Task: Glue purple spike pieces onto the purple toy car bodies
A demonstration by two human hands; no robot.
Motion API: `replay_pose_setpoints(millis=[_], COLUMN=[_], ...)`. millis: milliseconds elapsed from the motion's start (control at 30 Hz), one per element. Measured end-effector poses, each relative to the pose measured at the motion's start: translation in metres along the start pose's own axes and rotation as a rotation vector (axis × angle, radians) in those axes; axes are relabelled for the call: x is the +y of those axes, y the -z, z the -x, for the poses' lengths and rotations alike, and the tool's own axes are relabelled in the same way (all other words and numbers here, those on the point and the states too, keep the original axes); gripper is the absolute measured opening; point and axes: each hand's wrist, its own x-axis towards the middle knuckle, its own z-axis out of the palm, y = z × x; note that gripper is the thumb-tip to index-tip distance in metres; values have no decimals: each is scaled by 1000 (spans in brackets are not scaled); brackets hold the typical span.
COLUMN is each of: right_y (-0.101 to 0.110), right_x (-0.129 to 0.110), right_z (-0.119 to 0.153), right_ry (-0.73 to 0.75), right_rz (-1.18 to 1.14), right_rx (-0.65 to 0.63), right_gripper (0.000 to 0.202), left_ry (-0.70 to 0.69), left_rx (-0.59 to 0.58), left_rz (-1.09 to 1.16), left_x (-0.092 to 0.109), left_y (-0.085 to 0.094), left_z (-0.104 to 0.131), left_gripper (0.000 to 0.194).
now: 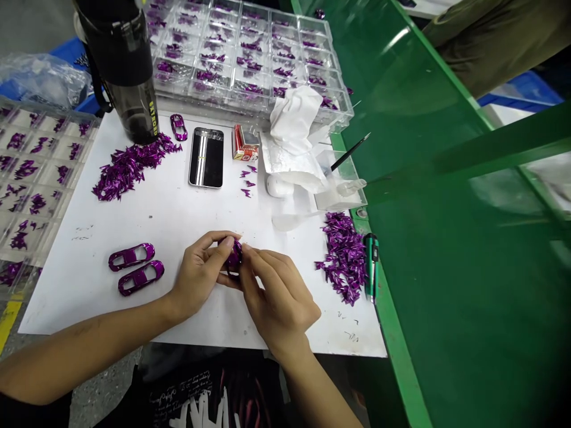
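Note:
My left hand (198, 270) is closed around a shiny purple toy car body (234, 255), above the white work sheet. My right hand (279, 291) has its thumb and fingertips pressed together at the car body's right edge; any small part between them is hidden. To the left of my hands, two more purple car bodies (136, 267) lie side by side, with open window frames. A heap of small pointed purple parts (343, 255) is to the right of my right hand. Several loose purple parts (247, 183) lie farther back.
A dark bottle (129, 77) stands behind another purple heap (129, 169). Nearby are a phone (206, 157), a small red-and-white box (245, 142), crumpled tissue (297, 119) and a green cutter (371, 267). Compartment trays (250, 89) line the back; a green metal edge (388, 321) borders the right.

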Motion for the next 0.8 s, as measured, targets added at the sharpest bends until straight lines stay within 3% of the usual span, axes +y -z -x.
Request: replay_pose_setpoints(millis=[100, 300, 433, 533, 800], right_y=[1, 2, -2, -1, 9], right_x=[-2, -11, -21, -26, -25], right_z=[-2, -3, 3, 6, 1], right_ry=[-13, -201, -155, -142, -296], right_rz=[5, -45, 53, 97, -1], right_rx=[-4, -100, -35, -3, 1], right_gripper=[43, 29, 32, 31, 23], left_ry=[20, 39, 34, 19, 5], left_rx=[52, 86, 95, 56, -70], left_rz=[46, 91, 66, 28, -28], left_x=[1, 2, 0, 1, 4], left_y=[-2, -2, -1, -1, -3], left_z=[0, -1, 1, 3, 5], left_gripper=[32, 33, 30, 26, 29])
